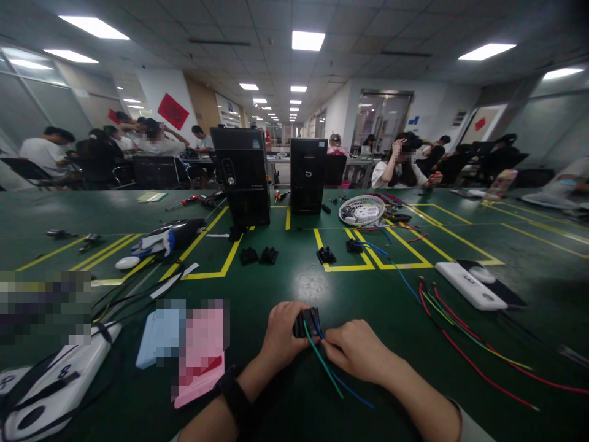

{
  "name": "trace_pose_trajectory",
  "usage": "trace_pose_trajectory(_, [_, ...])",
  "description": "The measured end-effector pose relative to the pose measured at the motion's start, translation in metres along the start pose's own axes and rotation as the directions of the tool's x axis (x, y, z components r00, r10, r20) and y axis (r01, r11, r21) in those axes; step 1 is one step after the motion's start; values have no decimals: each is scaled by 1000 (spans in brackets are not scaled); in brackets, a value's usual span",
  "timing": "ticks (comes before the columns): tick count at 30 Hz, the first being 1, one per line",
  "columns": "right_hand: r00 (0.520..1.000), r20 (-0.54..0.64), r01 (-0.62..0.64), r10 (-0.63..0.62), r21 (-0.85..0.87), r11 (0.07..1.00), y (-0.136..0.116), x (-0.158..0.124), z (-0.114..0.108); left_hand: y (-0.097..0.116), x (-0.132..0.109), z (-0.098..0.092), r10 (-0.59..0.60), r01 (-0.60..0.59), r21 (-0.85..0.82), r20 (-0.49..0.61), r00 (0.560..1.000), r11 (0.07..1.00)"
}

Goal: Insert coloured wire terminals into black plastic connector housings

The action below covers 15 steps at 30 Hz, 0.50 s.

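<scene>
Over my feed I count two hands (289, 326), one held black block (310, 318) with one green wire (323, 361) and one blue wire (354, 389), two black towers (307, 184), one white basket (363, 199), one light-blue object (155, 337).

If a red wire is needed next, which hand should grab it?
Probably the right hand: it's nearer the red wires, while the left hand grips the black block. The right seems to pinch a blue wire, so it'd let go first.

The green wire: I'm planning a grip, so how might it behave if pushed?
The green wire is probably springy rather than limp, since its free length runs nearly straight from the black block. Being thin, it is likely light and may bend if pushed endwise.
</scene>
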State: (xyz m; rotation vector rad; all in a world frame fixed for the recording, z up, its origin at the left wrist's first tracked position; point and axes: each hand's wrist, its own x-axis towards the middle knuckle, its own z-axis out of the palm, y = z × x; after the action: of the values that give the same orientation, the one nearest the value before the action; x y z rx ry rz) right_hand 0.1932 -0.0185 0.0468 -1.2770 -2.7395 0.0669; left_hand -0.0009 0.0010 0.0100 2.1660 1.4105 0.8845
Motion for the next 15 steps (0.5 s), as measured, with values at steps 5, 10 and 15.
trace_pose_trajectory(5, [993,-117,-20,29,80,997,-5,0,0,1,0,0,17,-17,-2,-11,1000,1000])
trace_pose_trajectory(10, [985,-171,-18,34,99,995,-9,2,5,1,-1,0,20,-20,-6,-7,1000,1000])
trace_pose_trajectory(15, [999,-36,29,-29,16,999,-9,2,3,1,-2,-1,14,-14,-14,-6,1000,1000])
